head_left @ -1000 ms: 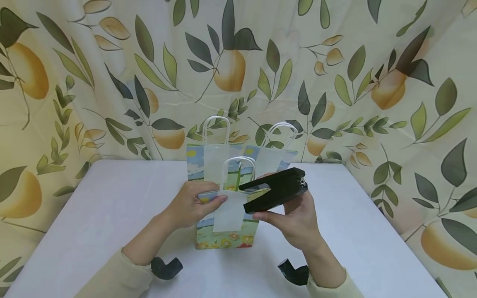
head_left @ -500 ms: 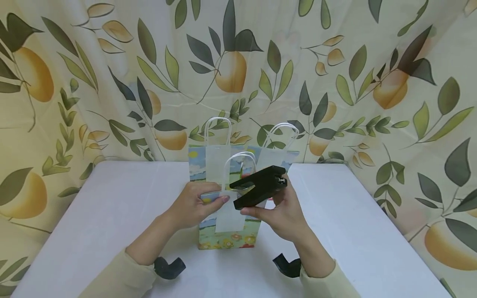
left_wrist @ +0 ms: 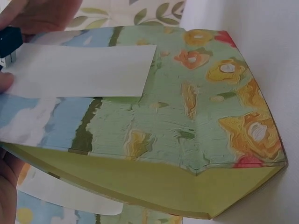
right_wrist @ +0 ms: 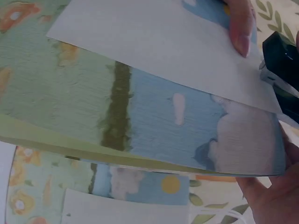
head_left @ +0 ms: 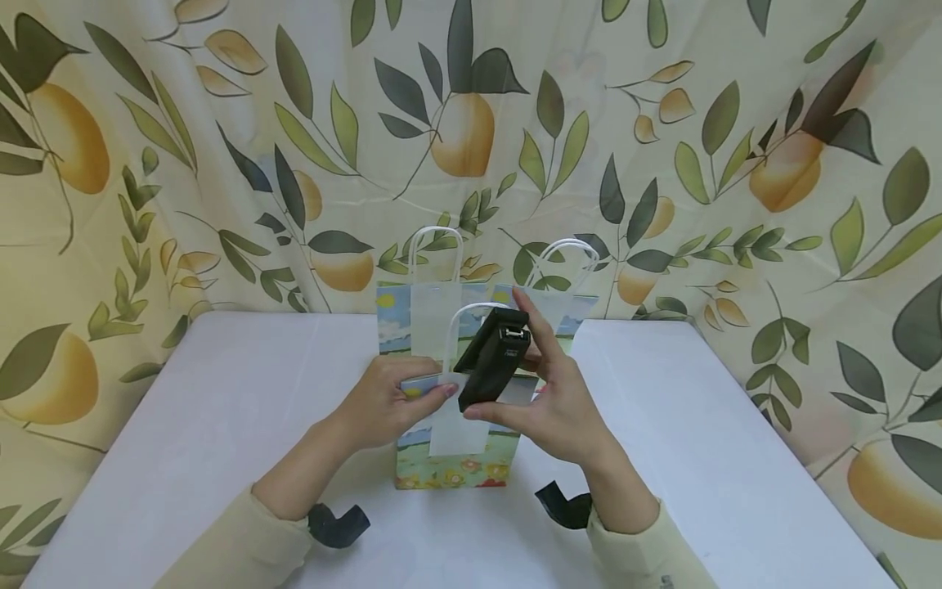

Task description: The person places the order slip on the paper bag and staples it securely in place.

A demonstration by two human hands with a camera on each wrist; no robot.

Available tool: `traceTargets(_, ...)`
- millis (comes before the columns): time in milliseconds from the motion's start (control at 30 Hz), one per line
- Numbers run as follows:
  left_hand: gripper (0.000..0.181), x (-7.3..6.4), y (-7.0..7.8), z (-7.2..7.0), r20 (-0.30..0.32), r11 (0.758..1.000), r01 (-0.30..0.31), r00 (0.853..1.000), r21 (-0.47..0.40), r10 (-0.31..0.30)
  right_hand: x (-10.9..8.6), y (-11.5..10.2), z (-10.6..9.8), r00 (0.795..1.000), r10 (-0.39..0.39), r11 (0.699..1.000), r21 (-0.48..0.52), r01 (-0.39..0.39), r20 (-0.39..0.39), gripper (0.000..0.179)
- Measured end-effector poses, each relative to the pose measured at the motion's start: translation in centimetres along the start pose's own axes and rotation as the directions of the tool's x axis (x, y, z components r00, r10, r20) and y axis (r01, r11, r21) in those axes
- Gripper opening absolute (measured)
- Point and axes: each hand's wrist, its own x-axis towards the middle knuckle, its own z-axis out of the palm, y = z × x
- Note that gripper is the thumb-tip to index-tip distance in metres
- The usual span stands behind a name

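My left hand (head_left: 393,399) pinches the top edge of a small paper gift bag (head_left: 415,472) printed with sky, meadow and flowers, its thumb on the front. A blank white paper strip (head_left: 458,433) hangs down the bag's front, and a white twisted handle rises above it. In my right hand (head_left: 559,401) is a black stapler (head_left: 495,364), gripped between the thumb below and the fingers above. The stapler stands tilted at the bag's top edge beside my left thumb. In the right wrist view, the stapler's nose (right_wrist: 280,58) sits right at the strip's top end.
Two similar gift bags with white handles, a left one (head_left: 393,323) and a right one (head_left: 581,307), stand behind the front bag. They are on a white-covered table (head_left: 257,368). A fruit-and-leaf patterned curtain (head_left: 471,65) hangs behind the table.
My right hand has brought the stapler leftward to the front bag's top edge and turned it more upright, its back end swinging toward the camera. My left hand keeps its pinch on the bag.
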Motion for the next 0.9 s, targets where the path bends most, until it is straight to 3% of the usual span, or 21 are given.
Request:
traceTargets(100, 0.009, 0.09, 0.07, 0.08, 0.018, 1.0, 0.027, 0.999, 0.008, -0.027, 0.13, -0.21, -0.01, 1.0, 0.007, 1.0, -0.006, -0.007, 0.013, 0.121)
traceTargets(267, 0.006, 0.19, 0.19, -0.04, 0.047, 0.999, 0.04, 0.998, 0.032, -0.042, 0.15, -0.32, 0.08, 0.999, 0.008, 1.0, -0.021, -0.007, 0.039, 0.083)
traceTargets(333, 0.006, 0.19, 0.22, -0.14, 0.052, 0.998, 0.034, 0.998, 0.052, -0.036, 0.13, -0.31, 0.12, 0.999, 0.004, 1.0, -0.022, -0.003, 0.05, 0.077)
traceTargets(633, 0.004, 0.28, 0.42, -0.46, 0.068, 0.997, 0.003, 0.998, 0.083, -0.009, 0.19, -0.21, 0.4, 0.999, -0.009, 1.0, -0.021, 0.01, 0.047, 0.069)
traceTargets(900, 0.005, 0.36, 0.4, -0.7, 0.101, 0.997, 0.026, 0.994, 0.072, -0.033, 0.22, -0.11, 0.41, 0.999, -0.015, 0.999, -0.033, 0.017, 0.043, 0.068)
